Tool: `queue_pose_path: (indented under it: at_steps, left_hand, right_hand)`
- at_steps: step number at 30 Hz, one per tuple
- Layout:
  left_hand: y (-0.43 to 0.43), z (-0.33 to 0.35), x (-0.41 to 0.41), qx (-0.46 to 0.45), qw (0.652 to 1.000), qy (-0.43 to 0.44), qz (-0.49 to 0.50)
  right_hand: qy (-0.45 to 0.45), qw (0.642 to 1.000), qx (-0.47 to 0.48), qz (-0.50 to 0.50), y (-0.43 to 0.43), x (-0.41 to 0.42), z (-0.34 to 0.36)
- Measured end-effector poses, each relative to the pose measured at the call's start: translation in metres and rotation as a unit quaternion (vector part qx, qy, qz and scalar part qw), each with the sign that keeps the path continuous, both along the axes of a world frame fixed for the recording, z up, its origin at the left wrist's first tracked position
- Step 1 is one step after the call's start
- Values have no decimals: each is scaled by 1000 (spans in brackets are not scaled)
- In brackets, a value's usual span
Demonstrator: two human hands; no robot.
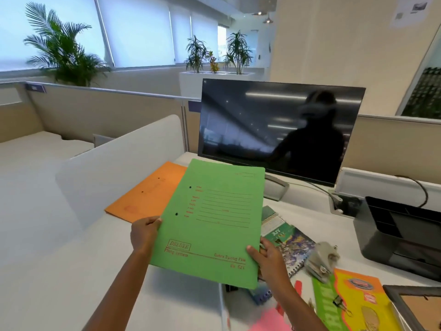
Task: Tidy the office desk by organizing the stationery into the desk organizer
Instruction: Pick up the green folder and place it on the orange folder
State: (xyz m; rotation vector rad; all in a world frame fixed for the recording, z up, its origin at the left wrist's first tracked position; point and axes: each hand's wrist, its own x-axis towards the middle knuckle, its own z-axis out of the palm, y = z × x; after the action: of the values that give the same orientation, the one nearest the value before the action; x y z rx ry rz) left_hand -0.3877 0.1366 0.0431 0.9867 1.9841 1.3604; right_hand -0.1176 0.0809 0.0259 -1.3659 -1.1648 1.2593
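Green file folder (210,223) was held above the desk (181,299), two-handed, likely to keep its floppy card flat: the left hand (143,234) pinched its left edge and the right hand (267,258) gripped its lower right corner. The black desk organizer (393,237), probably its destination, stood well apart at the right.

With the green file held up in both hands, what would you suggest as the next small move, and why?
Probably lay the green file on the orange file at the left. The left hand and right hand hold it lifted just beside that file, while the organizer at the right looks suited to smaller things.
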Motion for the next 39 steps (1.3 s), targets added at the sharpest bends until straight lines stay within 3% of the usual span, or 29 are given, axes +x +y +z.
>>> queue_pose_path:
  at_steps: [5, 14, 24, 28, 33, 39]
  left_hand:
    - [26, -5, -44, -28, 999, 23, 14]
    - [83, -13, -106, -77, 997, 2, -31]
    - [101, -33, -147, -121, 979, 161, 13]
    - [105, -37, -150, -102, 979, 174, 21]
    - [106, -49, -150, -87, 976, 201, -2]
    - [104, -59, -156, -117, 970, 213, -18]
  right_hand:
    - [-15, 998, -36, 54, 28, -38, 1]
    - [107, 989, -93, 46, 89, -96, 1]
    - [108, 987, -113, 21, 153, -171, -25]
    - [118, 984, -129, 10, 162, -193, -35]
    - [33, 992, -120, 33, 159, -202, -39]
    - [-134, 988, -59, 58, 150, -207, -36]
